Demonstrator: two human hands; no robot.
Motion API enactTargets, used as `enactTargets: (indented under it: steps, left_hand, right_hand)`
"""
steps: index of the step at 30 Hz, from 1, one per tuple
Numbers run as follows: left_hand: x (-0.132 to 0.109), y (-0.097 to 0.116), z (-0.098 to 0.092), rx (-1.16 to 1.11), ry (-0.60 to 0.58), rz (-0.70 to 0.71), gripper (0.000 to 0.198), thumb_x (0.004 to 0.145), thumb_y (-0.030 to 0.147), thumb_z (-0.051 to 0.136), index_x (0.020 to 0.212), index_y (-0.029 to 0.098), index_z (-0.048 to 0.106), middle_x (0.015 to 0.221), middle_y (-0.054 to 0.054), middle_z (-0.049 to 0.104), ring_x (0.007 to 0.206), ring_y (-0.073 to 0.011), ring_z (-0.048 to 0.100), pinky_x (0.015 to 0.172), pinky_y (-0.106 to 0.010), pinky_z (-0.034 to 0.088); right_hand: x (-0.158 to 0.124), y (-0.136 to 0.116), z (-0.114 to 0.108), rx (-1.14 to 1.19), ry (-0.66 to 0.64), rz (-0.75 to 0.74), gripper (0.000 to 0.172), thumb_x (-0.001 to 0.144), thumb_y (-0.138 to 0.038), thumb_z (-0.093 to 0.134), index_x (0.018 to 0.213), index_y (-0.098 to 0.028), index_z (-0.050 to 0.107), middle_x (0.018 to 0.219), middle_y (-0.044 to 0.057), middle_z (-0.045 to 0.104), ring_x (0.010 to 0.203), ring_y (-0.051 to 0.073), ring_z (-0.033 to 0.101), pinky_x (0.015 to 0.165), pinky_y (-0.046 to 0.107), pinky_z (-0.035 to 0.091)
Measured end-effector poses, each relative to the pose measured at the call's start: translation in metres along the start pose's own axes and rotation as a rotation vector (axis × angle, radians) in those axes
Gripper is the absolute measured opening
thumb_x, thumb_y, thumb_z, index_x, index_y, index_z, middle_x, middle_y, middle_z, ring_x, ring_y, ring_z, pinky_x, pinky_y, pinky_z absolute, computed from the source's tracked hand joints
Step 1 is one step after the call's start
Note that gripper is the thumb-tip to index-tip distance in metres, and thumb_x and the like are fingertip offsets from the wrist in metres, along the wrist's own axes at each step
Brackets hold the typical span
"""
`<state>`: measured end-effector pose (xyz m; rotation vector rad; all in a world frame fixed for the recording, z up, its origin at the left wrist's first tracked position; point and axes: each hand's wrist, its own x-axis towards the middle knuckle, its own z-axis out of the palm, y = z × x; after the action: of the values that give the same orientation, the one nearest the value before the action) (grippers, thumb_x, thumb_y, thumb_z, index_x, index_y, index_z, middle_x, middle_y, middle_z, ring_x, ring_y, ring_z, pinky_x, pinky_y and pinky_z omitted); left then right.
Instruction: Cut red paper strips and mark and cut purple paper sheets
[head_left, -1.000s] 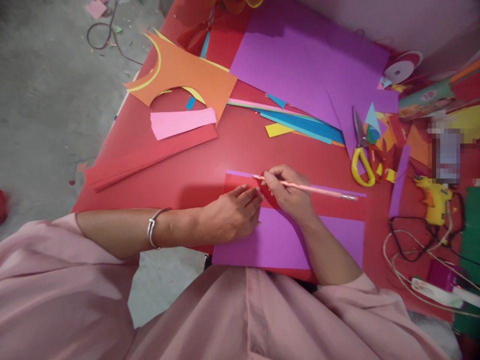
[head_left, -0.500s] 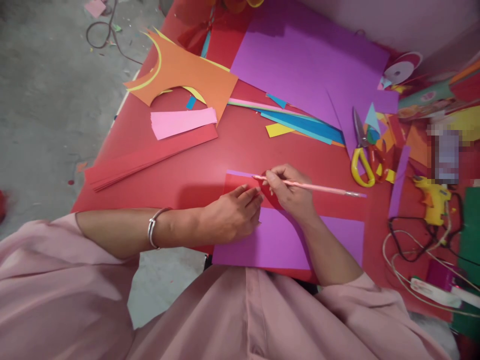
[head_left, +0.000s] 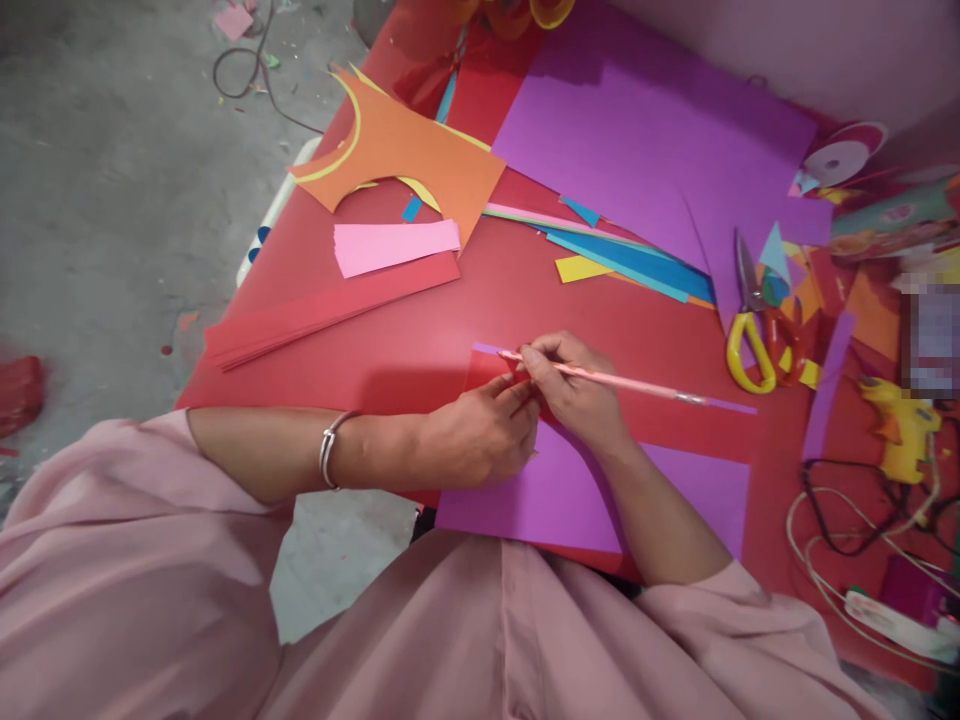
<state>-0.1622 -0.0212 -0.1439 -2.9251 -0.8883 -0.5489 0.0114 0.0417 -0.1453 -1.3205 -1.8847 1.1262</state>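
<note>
My right hand is closed around a pink pencil. The pencil slants, its tip near the upper left edge of a red paper strip. That strip lies across a purple sheet, which shows below it and as a thin line along its top edge. My left hand rests on the papers with fingers stretched forward, pressing down beside the right hand. Its fingertips are close to the right fingers and partly hidden.
Pink strips, red strips and a cut orange sheet lie at left. A large purple sheet is behind. Yellow-handled scissors, a yellow glue gun, cables and a white power strip are at right.
The whole view has shifted, so the table things sit further right. The pencil tip and my right hand have moved slightly left along the strip's upper edge, nearer my left fingers.
</note>
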Motion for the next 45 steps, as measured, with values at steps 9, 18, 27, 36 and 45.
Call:
enactTargets:
  steps: [9,18,27,36,45]
  left_hand:
    - [0.0001,-0.0008,0.0,-0.022,0.022,0.015,0.034,0.106,0.025,0.057,0.108,0.0,0.079,0.103,-0.023,0.079,0.108,-0.0354,0.077,0.106,-0.055,0.062]
    - [-0.0005,-0.001,-0.0006,-0.055,0.025,0.009,0.034,0.106,0.025,0.056,0.108,-0.001,0.079,0.104,-0.024,0.079,0.108,-0.0359,0.077,0.106,-0.057,0.061]
    - [0.0,-0.0016,-0.0017,-0.026,0.034,0.013,0.034,0.106,0.025,0.056,0.106,0.001,0.08,0.102,-0.022,0.08,0.105,-0.0347,0.078,0.105,-0.055,0.062]
    - [-0.0012,-0.0006,-0.0001,-0.093,0.032,-0.006,0.032,0.104,0.026,0.061,0.107,-0.001,0.079,0.103,-0.025,0.078,0.109,-0.0354,0.076,0.108,-0.056,0.059]
    - [-0.0013,-0.0009,0.0006,-0.031,0.025,0.003,0.034,0.107,0.028,0.057,0.107,0.003,0.08,0.102,-0.02,0.08,0.106,-0.0337,0.077,0.108,-0.055,0.061]
  right_hand:
    - [-0.0015,-0.0015,0.0001,-0.002,0.015,-0.027,0.026,0.101,-0.045,0.066,0.084,-0.024,0.07,0.076,-0.002,0.072,0.069,0.015,0.065,0.063,0.028,0.047]
    - [-0.0014,-0.0042,0.0001,-0.034,0.018,-0.029,0.027,0.102,-0.046,0.066,0.084,-0.025,0.068,0.078,-0.001,0.073,0.071,0.015,0.066,0.064,0.029,0.046]
    - [-0.0014,-0.0042,-0.0008,-0.03,0.013,-0.035,0.027,0.101,-0.045,0.066,0.083,-0.025,0.066,0.076,-0.002,0.07,0.068,0.015,0.064,0.064,0.028,0.046]
    - [-0.001,-0.002,-0.0004,-0.041,0.019,-0.043,0.028,0.101,-0.047,0.065,0.083,-0.025,0.067,0.075,-0.002,0.07,0.068,0.015,0.064,0.064,0.029,0.047]
    - [-0.0009,-0.0039,-0.0013,-0.043,0.016,-0.051,0.027,0.101,-0.045,0.066,0.083,-0.025,0.067,0.075,-0.002,0.07,0.069,0.015,0.064,0.064,0.029,0.048]
